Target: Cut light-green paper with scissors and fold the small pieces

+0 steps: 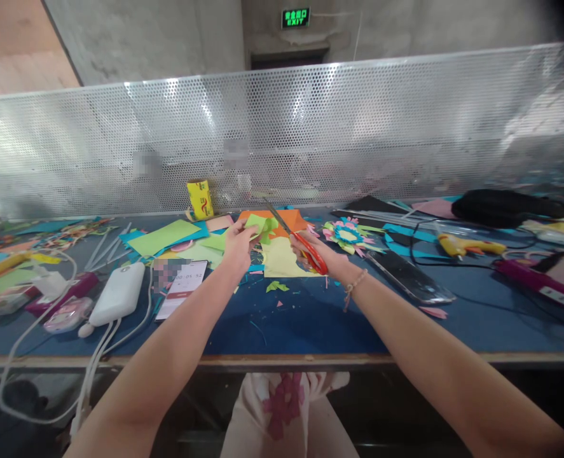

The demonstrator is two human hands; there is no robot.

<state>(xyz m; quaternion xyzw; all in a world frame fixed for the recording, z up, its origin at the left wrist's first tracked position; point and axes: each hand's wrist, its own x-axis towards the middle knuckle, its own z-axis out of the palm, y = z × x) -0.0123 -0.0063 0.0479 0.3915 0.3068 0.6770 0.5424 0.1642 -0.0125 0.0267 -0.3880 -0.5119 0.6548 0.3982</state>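
My left hand (238, 245) pinches a folded piece of light green paper (261, 226) above the middle of the table. Red-handled scissors (313, 252) are in my right hand (320, 254), with the blades pointing up and left beside the green paper. Under and behind the hands lie a pale yellow sheet (284, 259) and an orange sheet (294, 221). A small green scrap (277, 287) rests on the blue table in front of them. Right of the scissors is a layered paper flower (347, 234) in blue, pink and green.
On the left are a white power bank (117, 294) with cables, a lit phone (182, 289) and green sheets (162, 238). To the right lie a dark phone (408, 278) and a yellow glue gun (470, 245). A perforated metal screen (282, 133) stands behind the table.
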